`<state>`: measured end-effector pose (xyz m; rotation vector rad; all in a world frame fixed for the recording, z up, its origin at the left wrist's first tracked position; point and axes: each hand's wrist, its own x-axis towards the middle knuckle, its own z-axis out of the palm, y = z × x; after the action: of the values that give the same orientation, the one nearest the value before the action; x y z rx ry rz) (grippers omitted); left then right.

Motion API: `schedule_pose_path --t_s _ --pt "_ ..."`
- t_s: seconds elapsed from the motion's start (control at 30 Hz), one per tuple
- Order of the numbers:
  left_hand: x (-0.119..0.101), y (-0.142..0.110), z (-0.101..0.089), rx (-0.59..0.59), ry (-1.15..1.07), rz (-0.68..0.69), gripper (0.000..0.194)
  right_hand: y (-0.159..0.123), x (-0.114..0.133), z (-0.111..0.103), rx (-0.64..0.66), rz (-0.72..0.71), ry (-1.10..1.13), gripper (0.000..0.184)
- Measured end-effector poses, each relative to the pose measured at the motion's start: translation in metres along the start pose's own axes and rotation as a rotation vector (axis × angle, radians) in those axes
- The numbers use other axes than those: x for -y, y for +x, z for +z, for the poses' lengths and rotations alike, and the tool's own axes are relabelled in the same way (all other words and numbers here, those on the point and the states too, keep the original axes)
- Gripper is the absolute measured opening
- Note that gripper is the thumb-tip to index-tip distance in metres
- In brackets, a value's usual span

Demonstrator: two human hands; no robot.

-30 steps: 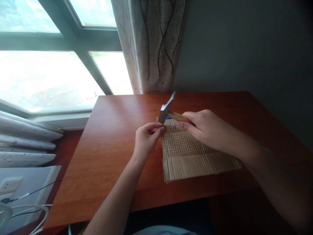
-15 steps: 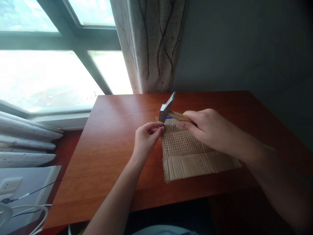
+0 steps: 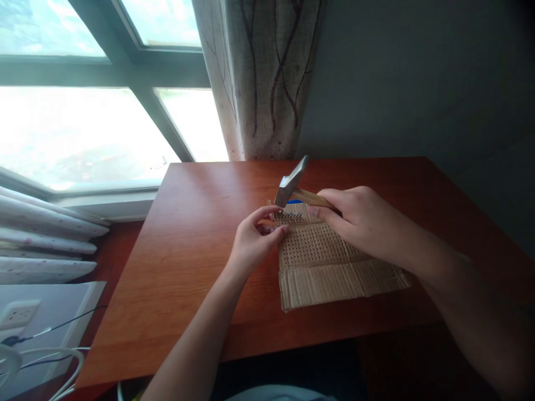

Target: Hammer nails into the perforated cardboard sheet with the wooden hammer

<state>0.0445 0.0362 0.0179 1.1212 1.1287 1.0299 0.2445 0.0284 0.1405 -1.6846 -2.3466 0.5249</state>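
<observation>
A flat piece of brown cardboard (image 3: 330, 273), dotted with rows of small holes, lies on the red-brown wooden table (image 3: 188, 245). Along its far edge stands a short row of nails (image 3: 290, 214). My right hand (image 3: 361, 223) is closed round the wooden handle of a hammer (image 3: 292, 182), whose metal head hangs just above the nails at the cardboard's far left corner. My left hand (image 3: 253, 242) rests at that same corner, thumb and forefinger pinched at the leftmost nail under the hammer head; the nail itself is mostly hidden by my fingers.
A window (image 3: 83, 122) fills the left, with a patterned curtain (image 3: 267, 78) hanging behind the table's far edge and a grey wall (image 3: 418, 78) to the right. At lower left sit a white power socket (image 3: 16, 314) and cables (image 3: 42, 356), beside folded pale fabric (image 3: 42, 245).
The hammer head has lifted slightly and shifted right. My left fingers have loosened a little and slid towards the cardboard's corner.
</observation>
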Motion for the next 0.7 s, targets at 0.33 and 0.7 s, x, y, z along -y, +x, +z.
schedule_pose_path --t_s 0.33,0.7 --pt "0.0 0.0 0.0 0.036 -0.039 0.002 0.041 0.001 -0.002 0.012 0.052 -0.001 -0.023 0.034" --pt "0.0 -0.001 0.0 0.024 -0.041 -0.025 0.042 0.004 -0.006 0.018 0.052 -0.006 -0.024 0.033"
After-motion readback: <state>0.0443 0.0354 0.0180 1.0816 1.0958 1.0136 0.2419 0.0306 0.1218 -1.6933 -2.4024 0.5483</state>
